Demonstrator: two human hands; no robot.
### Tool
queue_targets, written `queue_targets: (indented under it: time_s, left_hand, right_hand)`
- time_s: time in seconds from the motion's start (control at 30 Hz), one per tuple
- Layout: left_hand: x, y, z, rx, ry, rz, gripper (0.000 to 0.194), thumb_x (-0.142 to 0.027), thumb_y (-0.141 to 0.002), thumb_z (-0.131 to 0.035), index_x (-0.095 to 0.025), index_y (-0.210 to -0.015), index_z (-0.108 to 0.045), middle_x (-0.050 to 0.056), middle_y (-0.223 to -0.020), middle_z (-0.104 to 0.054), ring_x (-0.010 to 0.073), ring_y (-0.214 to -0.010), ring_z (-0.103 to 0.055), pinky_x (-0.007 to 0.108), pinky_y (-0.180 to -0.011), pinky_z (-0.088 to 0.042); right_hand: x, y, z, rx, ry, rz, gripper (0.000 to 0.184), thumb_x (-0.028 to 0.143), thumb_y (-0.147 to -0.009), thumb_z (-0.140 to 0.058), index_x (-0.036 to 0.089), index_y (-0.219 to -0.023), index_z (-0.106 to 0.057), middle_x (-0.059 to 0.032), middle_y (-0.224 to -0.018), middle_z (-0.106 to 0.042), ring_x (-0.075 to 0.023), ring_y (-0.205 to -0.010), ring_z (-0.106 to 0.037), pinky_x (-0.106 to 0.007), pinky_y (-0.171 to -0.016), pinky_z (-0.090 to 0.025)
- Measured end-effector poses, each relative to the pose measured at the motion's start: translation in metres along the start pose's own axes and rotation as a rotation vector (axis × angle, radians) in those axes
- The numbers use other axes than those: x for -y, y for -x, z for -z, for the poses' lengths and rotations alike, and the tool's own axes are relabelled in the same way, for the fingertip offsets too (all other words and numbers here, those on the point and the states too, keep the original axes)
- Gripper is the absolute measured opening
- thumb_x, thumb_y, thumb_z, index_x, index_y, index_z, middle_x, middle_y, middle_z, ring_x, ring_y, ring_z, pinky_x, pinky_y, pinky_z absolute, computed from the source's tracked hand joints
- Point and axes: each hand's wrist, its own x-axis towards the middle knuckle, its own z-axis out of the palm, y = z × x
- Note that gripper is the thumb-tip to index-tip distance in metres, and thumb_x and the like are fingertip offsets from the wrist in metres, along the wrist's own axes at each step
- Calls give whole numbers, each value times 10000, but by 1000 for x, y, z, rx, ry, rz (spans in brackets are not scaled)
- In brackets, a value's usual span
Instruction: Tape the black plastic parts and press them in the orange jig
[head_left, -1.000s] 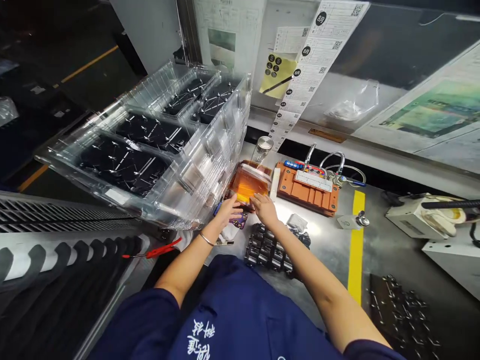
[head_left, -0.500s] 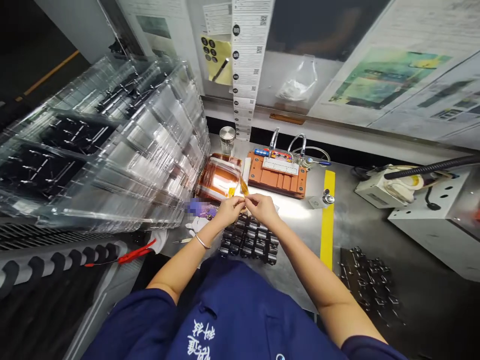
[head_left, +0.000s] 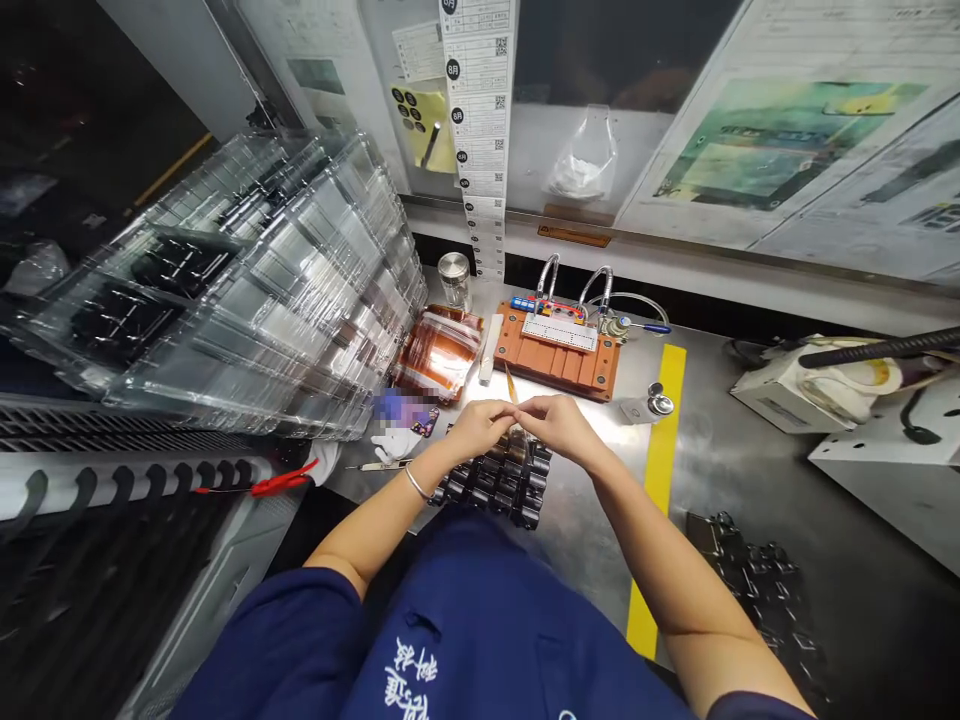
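Observation:
My left hand (head_left: 480,430) and my right hand (head_left: 561,426) meet at the fingertips above a block of black moulded parts (head_left: 487,484) in rows. Both are closed in a pinch. A thin amber film strip (head_left: 511,384) sticks up past the fingertips, its lower end hidden by them. Left of the hands lies a stack of amber film sheets (head_left: 441,352) under clear wrapping. Beyond the fingers sits an orange-brown fixture (head_left: 555,372) with a white perforated plate and metal toggle clamps.
Stacked clear plastic trays (head_left: 300,290) rise at the left. A glass jar (head_left: 454,280) stands at the back, a metal-capped bottle (head_left: 649,403) beside the yellow tape (head_left: 660,470). More black parts (head_left: 757,580) lie at right, near a white machine (head_left: 900,430).
Both hands have shifted a little right and toward my body, carrying the amber strip away from the film stack. The camera view has turned slightly.

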Motion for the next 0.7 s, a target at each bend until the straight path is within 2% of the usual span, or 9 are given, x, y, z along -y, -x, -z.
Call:
queue_targets:
  time_s: [0.1, 0.23, 0.37, 0.47, 0.6, 0.7]
  left_hand:
    - [8, 1, 5, -38, 61, 9, 123, -177, -810, -613, -160, -853, -727, 46, -838, -731, 162, -800, -663, 262, -767, -520]
    - [22, -2, 14, -69, 104, -9, 103, -167, -797, -629, -167, -816, -730, 45, -828, -732, 160, -791, -662, 272, -772, -526]
    - [29, -1, 20, -104, 130, -48, 116, -158, -799, -618, -175, -807, -733, 44, -814, -728, 159, -793, -656, 281, -776, -520]
    - [34, 2, 24, -137, 189, -45, 98, -158, -778, -637, -176, -790, -733, 40, -803, -723, 152, -773, -649, 281, -771, -516]
    - [56, 2, 42, -230, 353, 119, 55, -204, -739, -679, -156, -726, -703, 19, -684, -681, 126, -660, -619, 261, -685, -514]
    - [78, 1, 61, -304, 549, 305, 153, -270, -696, -724, -131, -713, -662, -19, -573, -611, 92, -528, -556, 239, -576, -494]
  right_hand:
    - [4, -7, 2, 69, -2, 37, 210, 197, -779, -558, 167, -804, -765, -14, -741, -742, -171, -677, -664, -230, -591, -458]
    - [11, -15, -7, 42, 22, 39, 243, 161, -771, -522, 176, -787, -763, -13, -763, -746, -168, -681, -661, -238, -613, -458]
    - [18, -22, -17, 19, 8, 2, 196, 265, -770, -586, 183, -804, -761, -28, -798, -749, -184, -717, -669, -252, -643, -466]
    - [21, -27, -23, 2, 46, -27, 201, 313, -757, -595, 178, -748, -744, -26, -697, -727, -176, -646, -646, -258, -602, -444]
    - [15, -35, -28, -132, 41, -73, 187, 316, -712, -581, 173, -632, -672, -25, -602, -679, -162, -568, -602, -261, -553, -431]
    - [11, -40, -33, -280, -35, -130, 234, 388, -702, -587, 171, -640, -648, -44, -607, -673, -176, -570, -605, -277, -550, -454]
